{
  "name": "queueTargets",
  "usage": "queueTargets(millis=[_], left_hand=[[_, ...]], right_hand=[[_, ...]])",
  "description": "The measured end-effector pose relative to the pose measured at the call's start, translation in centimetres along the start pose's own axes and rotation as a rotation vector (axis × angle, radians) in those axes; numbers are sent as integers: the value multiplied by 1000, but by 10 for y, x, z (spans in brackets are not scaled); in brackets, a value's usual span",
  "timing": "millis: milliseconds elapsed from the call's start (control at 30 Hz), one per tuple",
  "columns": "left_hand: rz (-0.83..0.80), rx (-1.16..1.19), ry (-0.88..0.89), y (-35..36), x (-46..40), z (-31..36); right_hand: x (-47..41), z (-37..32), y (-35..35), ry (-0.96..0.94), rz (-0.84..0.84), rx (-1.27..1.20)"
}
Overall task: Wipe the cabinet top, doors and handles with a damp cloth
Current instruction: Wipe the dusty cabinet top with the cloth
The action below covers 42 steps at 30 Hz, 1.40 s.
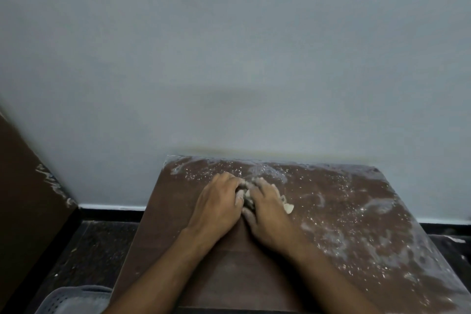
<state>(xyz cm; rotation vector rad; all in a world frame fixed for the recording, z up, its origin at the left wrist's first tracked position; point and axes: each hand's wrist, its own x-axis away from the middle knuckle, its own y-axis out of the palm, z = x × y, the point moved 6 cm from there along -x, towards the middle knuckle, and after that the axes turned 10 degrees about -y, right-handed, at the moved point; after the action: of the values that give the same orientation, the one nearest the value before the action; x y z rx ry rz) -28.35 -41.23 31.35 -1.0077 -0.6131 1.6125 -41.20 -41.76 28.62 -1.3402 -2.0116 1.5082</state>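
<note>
A small pale cloth [287,207], bunched and dirty, lies on the brown cabinet top [339,214] a little left of its middle and closer to the far edge than to the near one. Most of it is hidden under the two hands, which meet over it; only a crumpled bit shows between them and a pale corner sticks out past the outer side of the right hand [267,209].

The left hand [219,205] lies palm down with its fingers [233,182] curled in over the cloth, gripping the wad. The right hand's fingers [260,183] are likewise bent down onto the cloth and clamped on it, and their tips are coated with whitish dust. Both forearms come in from the near edge and converge toward the cloth.

The cabinet top is smeared with white dust and glinting specks, thickest along the far edge and over the whole right half; the strip near the left edge and the near-middle part look darker and cleaner. Its far edge stands against a pale grey-blue wall [229,58].

Left of the cabinet lies dark speckled floor [102,245], with a leaning brown board [28,186] beyond it. A grey perforated basket [74,299] sits by the near left corner.
</note>
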Motion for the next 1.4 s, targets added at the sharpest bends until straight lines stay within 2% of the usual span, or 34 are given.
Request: queueTargets(millis=[133, 300, 500, 667, 867, 933, 1067, 1200, 1300, 1400], left_hand=[[-21, -4, 10, 4, -7, 0], [-64, -59, 23, 10, -23, 0], [-51, -55, 5, 13, -40, 1], [-56, -46, -23, 11, -36, -8], [-8, -36, -101, -9, -35, -29], [-6, -44, -100, -16, -29, -36], [5, -48, -103, -29, -19, -48], [3, -52, -110, -32, -20, -50], [7, -24, -109, -35, -18, -49], [23, -32, -114, -46, -8, -59]], right_hand=[[6, 3, -11, -89, -3, -91], [-39, 48, -19, 91, 70, 9], [-28, 35, -9, -4, 12, -4], [-57, 57, -21, 130, 29, 28], [-63, 0, 17, -99, -79, -70], [-64, 14, 12, -64, -112, -73], [-78, 41, -2, 90, -17, -15], [-67, -6, 7, -47, -2, -94], [-49, -23, 22, -169, -140, -133], [-67, 6, 14, -65, -100, -81]])
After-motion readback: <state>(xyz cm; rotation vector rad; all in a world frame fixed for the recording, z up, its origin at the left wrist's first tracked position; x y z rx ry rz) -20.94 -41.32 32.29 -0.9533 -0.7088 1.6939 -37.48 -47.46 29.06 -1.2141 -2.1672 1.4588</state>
